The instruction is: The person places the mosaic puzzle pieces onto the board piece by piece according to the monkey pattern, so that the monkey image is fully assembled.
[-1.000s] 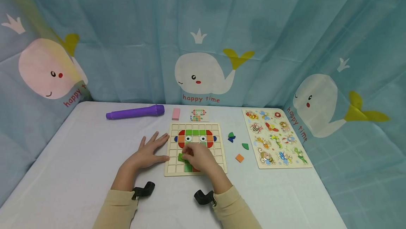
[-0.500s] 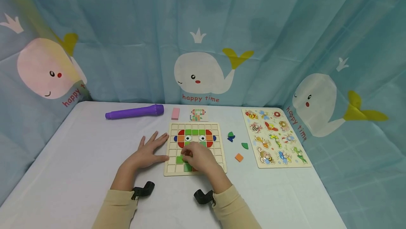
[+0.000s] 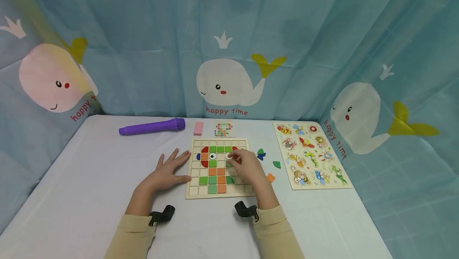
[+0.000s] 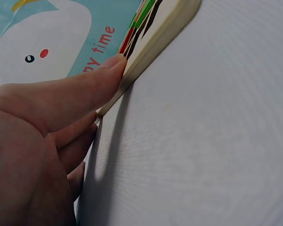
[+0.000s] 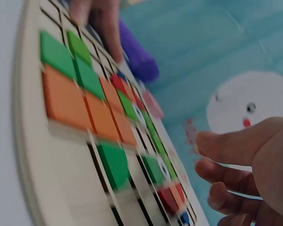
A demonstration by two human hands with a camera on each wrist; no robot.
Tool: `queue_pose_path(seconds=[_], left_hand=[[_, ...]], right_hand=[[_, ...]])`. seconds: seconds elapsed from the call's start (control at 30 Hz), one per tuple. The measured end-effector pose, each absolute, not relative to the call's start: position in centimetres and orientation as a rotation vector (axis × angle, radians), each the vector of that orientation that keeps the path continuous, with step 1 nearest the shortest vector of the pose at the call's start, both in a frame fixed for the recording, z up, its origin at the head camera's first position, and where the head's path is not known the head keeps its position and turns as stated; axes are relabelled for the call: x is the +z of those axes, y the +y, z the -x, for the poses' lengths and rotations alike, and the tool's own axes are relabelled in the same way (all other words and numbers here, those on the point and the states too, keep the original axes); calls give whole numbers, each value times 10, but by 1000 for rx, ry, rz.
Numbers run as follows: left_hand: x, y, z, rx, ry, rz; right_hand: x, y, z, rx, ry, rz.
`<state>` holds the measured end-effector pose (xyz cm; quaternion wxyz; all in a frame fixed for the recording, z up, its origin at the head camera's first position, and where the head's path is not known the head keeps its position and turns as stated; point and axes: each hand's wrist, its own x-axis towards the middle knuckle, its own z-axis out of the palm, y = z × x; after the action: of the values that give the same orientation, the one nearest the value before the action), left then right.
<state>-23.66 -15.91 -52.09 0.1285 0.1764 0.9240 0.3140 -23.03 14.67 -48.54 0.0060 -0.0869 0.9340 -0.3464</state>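
A wooden grid board (image 3: pixel 194 190) holds colored tiles, with orange squares down its lower middle and two eye tiles above. My left hand (image 3: pixel 163 176) lies at the board's left side, fingers extended. In the left wrist view its thumb (image 4: pixel 92 84) touches the board edge. Over the board's right part hovers my right hand (image 3: pixel 247 167), fingers loosely bent. The right wrist view shows nothing between its thumb and fingers (image 5: pixel 228 183). A light green square (image 3: pixel 203 180) sits in the lower left of the grid. Right of the orange squares is a dark green rounded piece (image 3: pixel 230 179).
Loose green and blue pieces (image 3: pixel 261 155), a green quarter piece (image 3: pixel 277 165) and an orange square (image 3: pixel 271 177) lie right of the board. Farther right is an insect puzzle board (image 3: pixel 312 157). Behind are a purple microphone-shaped stick (image 3: pixel 152 127), pink block (image 3: pixel 198 128) and pattern card (image 3: pixel 224 129).
My right hand has let go of the light green square, now flat in its cell, and moved right and up across the board. The left hand has stayed still.
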Motion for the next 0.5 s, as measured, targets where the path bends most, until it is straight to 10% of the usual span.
queue_pose_path(seconds=[0.5], left_hand=[[-524,-160,238,917,2693,-516]], right_hand=[[-508,201,252,-1152,3142,-305]])
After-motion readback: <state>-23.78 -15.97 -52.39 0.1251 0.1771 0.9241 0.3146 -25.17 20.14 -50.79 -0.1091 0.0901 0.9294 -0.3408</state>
